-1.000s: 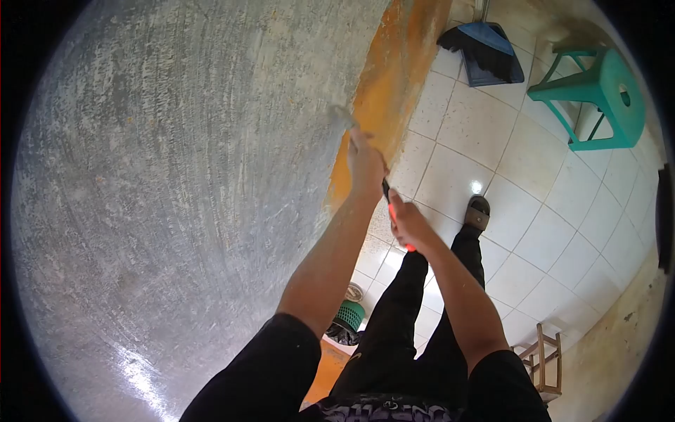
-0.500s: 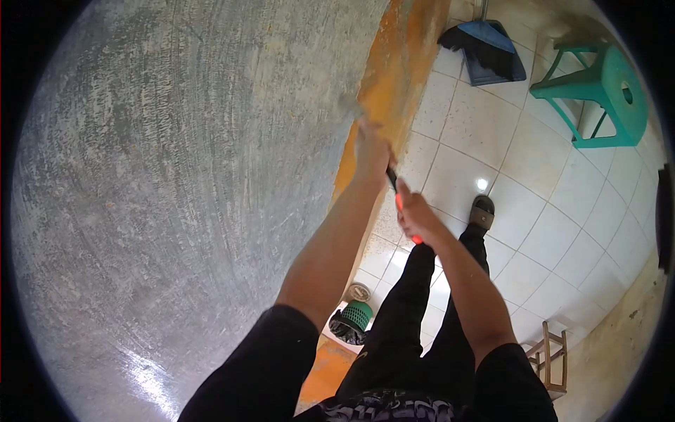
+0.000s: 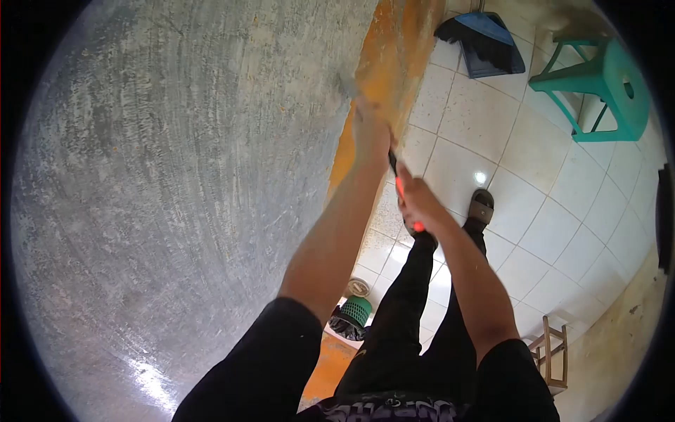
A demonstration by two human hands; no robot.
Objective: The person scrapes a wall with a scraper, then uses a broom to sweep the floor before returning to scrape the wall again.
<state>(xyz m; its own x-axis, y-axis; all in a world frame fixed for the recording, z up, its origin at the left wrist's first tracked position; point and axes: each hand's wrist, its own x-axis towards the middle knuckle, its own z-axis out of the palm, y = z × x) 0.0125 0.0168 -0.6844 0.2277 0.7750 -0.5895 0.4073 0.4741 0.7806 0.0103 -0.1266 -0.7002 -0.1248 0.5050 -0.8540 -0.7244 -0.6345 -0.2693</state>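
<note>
Hand tool with a red and black handle (image 3: pixel 393 161) is held slantwise against the scored grey wall (image 3: pixel 190 183), its head at the edge of the orange band (image 3: pixel 385 60) along the wall's foot. Right hand (image 3: pixel 420 202): fingers wrapped round the red grip near its lower end. Left hand (image 3: pixel 373 133): fingers appear closed round the shaft close to the head, though blur hides the exact hold. The head is too smeared to identify or to judge its edge.

Risks, by judgement:

1. Left knuckles lie very near the rough wall; should the head skid or catch, they could be scraped.

2. Uneven pressure between the hands could tip the head, gouging the surface or straying into the orange band.

3. Specks lie on the tiled floor (image 3: pixel 460 165) near the wall; underfoot, loose grit could let the sandal (image 3: pixel 481 206) slip while weight is leaned forward.

4. Bare forearms offer no protection from chips or dust.
</note>
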